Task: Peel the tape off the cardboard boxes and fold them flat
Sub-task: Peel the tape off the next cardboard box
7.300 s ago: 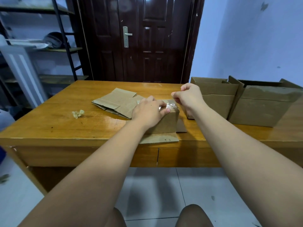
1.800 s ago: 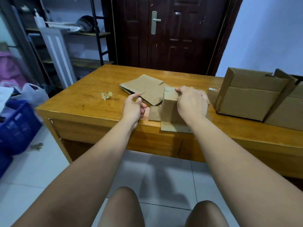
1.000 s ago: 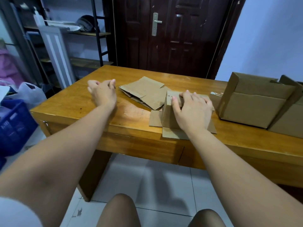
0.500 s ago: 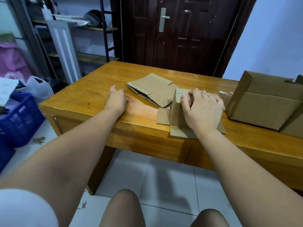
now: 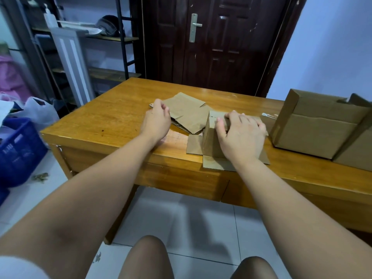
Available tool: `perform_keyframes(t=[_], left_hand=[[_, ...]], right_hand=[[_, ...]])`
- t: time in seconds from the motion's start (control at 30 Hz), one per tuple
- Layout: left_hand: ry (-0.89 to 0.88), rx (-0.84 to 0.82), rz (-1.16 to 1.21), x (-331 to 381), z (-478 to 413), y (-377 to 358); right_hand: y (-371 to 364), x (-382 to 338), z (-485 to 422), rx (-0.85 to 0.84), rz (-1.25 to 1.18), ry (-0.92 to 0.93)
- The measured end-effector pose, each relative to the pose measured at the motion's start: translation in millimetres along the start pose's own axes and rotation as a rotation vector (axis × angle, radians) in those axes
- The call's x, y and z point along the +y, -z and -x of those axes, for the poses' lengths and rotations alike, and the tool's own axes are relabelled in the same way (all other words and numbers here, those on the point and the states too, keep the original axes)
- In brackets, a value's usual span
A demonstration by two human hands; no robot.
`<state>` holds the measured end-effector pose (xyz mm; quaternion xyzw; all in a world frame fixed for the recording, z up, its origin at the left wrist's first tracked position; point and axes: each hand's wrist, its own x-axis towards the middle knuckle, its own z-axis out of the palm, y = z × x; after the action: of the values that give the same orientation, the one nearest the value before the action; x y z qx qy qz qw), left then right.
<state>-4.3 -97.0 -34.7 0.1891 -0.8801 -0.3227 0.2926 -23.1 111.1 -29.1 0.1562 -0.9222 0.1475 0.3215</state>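
A small cardboard box [image 5: 210, 137] stands near the front edge of the wooden table [image 5: 112, 121], its bottom flaps spread flat around it. My right hand [image 5: 241, 135] lies on top of it with fingers spread, holding it down. My left hand [image 5: 157, 119] hovers empty just left of the box, fingers loosely curled, at the near edge of a pile of flattened cardboard [image 5: 187, 111]. Two larger boxes [image 5: 314, 129] [image 5: 358, 152] stand upright at the right. A scrap of clear tape [image 5: 268, 115] lies between the small box and the larger one.
A blue crate [image 5: 18, 150] and a white plastic bag [image 5: 38, 111] sit on the floor to the left, with a crumpled wad [image 5: 40, 176] on the tiles. A shelf rack [image 5: 120, 37] and a dark door [image 5: 213, 43] stand behind the table.
My left hand went out to the table's left side, then came back right toward the small box. The tape wad there is gone from sight. My right hand stayed on the box.
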Motion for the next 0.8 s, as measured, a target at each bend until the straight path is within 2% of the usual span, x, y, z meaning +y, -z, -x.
perform_keyframes(t=[0.13,0.23,0.33,0.57,0.67,0.8], left_hand=[[-0.081,-0.111,0.136,2,-2,-2],[-0.058,-0.167,0.179,-4,-4,0],[0.008,-0.083,0.198,-9,-5,5],[0.208,0.028,0.045,-29,-9,11],[0.208,0.014,-0.147,-42,-9,18],[0.179,0.067,-0.212,-52,-5,23]], right_hand=[[0,0,0,-0.014,0.009,-0.003],[-1,-1,0,-0.009,-0.003,-0.004],[-1,0,0,-0.008,-0.004,-0.004],[0,0,0,-0.018,-0.005,0.002],[1,0,0,-0.021,-0.010,0.008],[2,0,1,-0.040,0.008,0.003]])
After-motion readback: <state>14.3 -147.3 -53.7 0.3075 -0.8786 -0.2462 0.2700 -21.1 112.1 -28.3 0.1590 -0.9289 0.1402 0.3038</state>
